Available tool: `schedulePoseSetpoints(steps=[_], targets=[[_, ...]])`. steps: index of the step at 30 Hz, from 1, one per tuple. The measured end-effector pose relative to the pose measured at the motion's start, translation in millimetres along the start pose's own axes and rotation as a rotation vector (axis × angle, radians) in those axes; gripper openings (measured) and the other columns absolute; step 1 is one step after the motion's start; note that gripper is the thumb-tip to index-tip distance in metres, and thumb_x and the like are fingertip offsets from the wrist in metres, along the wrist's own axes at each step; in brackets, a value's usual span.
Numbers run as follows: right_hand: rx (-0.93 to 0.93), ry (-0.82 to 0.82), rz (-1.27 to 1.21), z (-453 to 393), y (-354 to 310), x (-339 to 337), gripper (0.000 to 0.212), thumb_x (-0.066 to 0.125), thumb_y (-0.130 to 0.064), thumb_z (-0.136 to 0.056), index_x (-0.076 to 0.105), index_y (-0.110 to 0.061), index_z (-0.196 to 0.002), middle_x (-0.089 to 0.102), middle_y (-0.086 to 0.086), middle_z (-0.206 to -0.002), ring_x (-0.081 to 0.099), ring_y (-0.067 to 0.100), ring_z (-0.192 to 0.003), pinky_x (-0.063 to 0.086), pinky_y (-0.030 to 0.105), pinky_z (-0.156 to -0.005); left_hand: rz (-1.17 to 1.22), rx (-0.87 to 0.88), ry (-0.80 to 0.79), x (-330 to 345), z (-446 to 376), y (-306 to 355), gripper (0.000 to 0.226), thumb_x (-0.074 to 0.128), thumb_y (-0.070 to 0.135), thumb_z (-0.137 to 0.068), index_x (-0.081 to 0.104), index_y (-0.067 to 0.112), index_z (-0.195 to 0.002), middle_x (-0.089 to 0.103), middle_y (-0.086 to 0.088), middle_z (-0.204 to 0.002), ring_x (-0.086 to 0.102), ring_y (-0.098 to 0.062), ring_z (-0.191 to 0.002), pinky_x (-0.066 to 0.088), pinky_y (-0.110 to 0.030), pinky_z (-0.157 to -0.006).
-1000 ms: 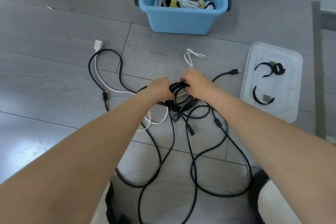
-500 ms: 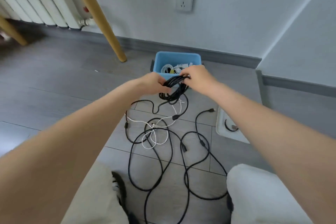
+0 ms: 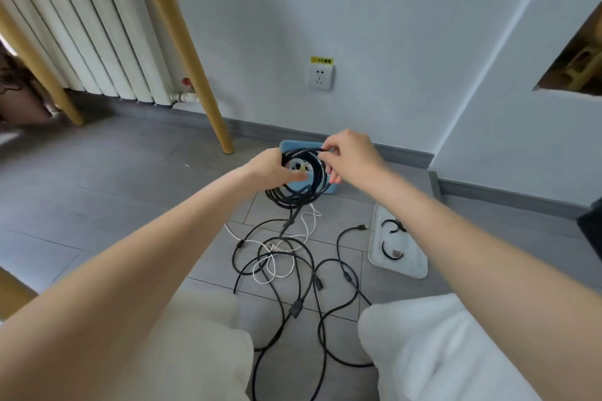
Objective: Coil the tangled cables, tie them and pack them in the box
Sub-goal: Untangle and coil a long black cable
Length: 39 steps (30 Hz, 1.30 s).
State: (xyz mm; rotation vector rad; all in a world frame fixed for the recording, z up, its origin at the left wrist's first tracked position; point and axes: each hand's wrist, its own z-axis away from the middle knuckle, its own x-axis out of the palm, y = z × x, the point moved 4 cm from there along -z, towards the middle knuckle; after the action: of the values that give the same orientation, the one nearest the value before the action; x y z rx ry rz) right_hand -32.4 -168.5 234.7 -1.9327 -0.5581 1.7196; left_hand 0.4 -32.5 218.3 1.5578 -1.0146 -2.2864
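While both hands, left hand (image 3: 277, 169) and right hand (image 3: 350, 156), grip a half-wound black coil (image 3: 294, 195) before the blue box (image 3: 329, 187), tangled cables (image 3: 293, 270) nearer than it remain uncoiled, untied.

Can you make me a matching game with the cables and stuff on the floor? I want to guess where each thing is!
Things:
1. black coil
2. white cable
3. black straps
4. box

Places:
A. on the white tray
B. by the wall, behind the hands
C. held up in both hands
D. loose on the floor, tangled with black cables

Pairs: 1-C, 2-D, 3-A, 4-B
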Motion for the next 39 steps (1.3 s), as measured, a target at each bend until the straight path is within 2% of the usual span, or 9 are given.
schedulePoseSetpoints(steps=[3, 7, 14, 17, 20, 24, 28, 31, 39], targets=[[0.011, 0.010, 0.019, 9, 2, 5, 0.015, 0.052, -0.009, -0.092, 0.064, -0.002, -0.086, 0.067, 0.016, -0.070, 0.065, 0.020, -0.050, 0.058, 0.033, -0.057, -0.014, -0.061, -0.012, 1, 6, -12, 0.024, 0.064, 0.030, -0.087, 0.047, 0.015, -0.077, 0.050, 0.002, -0.071, 0.046, -0.008, -0.060, 0.037, -0.018, -0.054], [0.098, 0.091, 0.023, 10, 19, -3, 0.019, 0.046, -0.010, -0.095, 0.062, -0.002, -0.088, 0.068, 0.016, -0.078, 0.068, 0.025, -0.058, 0.058, 0.041, -0.065, 0.578, -0.047, -0.106, -24, 14, -18, 0.015, 0.064, 0.023, -0.087, 0.062, 0.009, -0.089, 0.066, -0.003, -0.080, 0.064, -0.010, -0.073, 0.055, -0.023, -0.074], [0.146, 0.376, -0.174, -7, 28, -47, 0.018, 0.042, -0.009, -0.097, 0.057, -0.002, -0.091, 0.066, 0.011, -0.085, 0.067, 0.019, -0.063, 0.052, 0.018, -0.058, 0.943, -0.319, 0.395, -56, -4, -66, 0.024, 0.044, 0.007, -0.097, 0.054, 0.007, -0.075, 0.058, 0.003, -0.044, 0.051, -0.009, -0.054, 0.041, -0.013, -0.039], [0.035, 0.497, -0.187, -6, 21, -54, 0.018, 0.038, 0.000, -0.095, 0.056, 0.000, -0.098, 0.060, 0.007, -0.090, 0.064, 0.017, -0.073, 0.046, 0.008, -0.060, 0.723, -0.411, 0.332, -48, -12, -89, 0.017, 0.047, 0.006, -0.096, 0.058, 0.001, -0.084, 0.055, -0.006, -0.067, 0.048, -0.014, -0.061, 0.044, -0.017, -0.048], [-0.155, 0.534, -0.130, -5, 7, -48, 0.021, 0.039, 0.007, -0.088, 0.058, -0.002, -0.091, 0.063, 0.010, -0.090, 0.065, 0.027, -0.086, 0.051, 0.031, -0.079, 0.265, -0.449, 0.255, -40, -15, -90, 0.023, 0.052, 0.011, -0.093, 0.054, 0.002, -0.115, 0.054, -0.015, -0.100, 0.053, -0.027, -0.092, 0.045, -0.030, -0.073], [-0.290, 0.286, -0.009, -5, -9, -21, 0.020, 0.047, 0.004, -0.088, 0.065, -0.004, -0.092, 0.062, 0.006, -0.093, 0.062, 0.022, -0.087, 0.052, 0.036, -0.084, 0.621, -0.038, 0.202, -43, -9, -21, 0.051, 0.057, 0.026, -0.092, 0.041, 0.011, -0.137, 0.049, -0.007, -0.136, 0.046, -0.020, -0.125, 0.039, -0.030, -0.097], [-0.358, 0.278, -0.073, -3, -20, -14, 0.021, 0.050, 0.006, -0.083, 0.067, -0.005, -0.087, 0.061, 0.004, -0.090, 0.063, 0.023, -0.083, 0.053, 0.039, -0.080, 0.065, 0.133, -0.256, 6, 3, 11, 0.060, 0.064, 0.041, -0.084, 0.043, 0.017, -0.136, 0.052, 0.002, -0.133, 0.048, -0.013, -0.121, 0.037, -0.027, -0.099], [-0.381, 0.286, -0.175, -3, -26, -21, 0.018, 0.052, 0.008, -0.082, 0.066, -0.002, -0.086, 0.061, 0.006, -0.090, 0.064, 0.022, -0.085, 0.053, 0.027, -0.082, -0.385, 0.187, -0.174, 31, -9, -3, 0.058, 0.068, 0.033, -0.082, 0.045, 0.018, -0.133, 0.050, -0.003, -0.134, 0.049, -0.021, -0.121, 0.040, -0.036, -0.103], [-0.343, 0.322, -0.461, -6, -26, -35, 0.025, 0.049, 0.008, -0.085, 0.059, -0.014, -0.082, 0.064, 0.011, -0.100, 0.066, 0.017, -0.093, 0.051, 0.022, -0.088, -0.324, 0.253, -0.080, 25, -13, -3, 0.017, 0.062, 0.016, -0.086, 0.065, 0.010, -0.102, 0.057, -0.001, -0.090, 0.056, -0.021, -0.090, 0.039, -0.025, -0.072]])
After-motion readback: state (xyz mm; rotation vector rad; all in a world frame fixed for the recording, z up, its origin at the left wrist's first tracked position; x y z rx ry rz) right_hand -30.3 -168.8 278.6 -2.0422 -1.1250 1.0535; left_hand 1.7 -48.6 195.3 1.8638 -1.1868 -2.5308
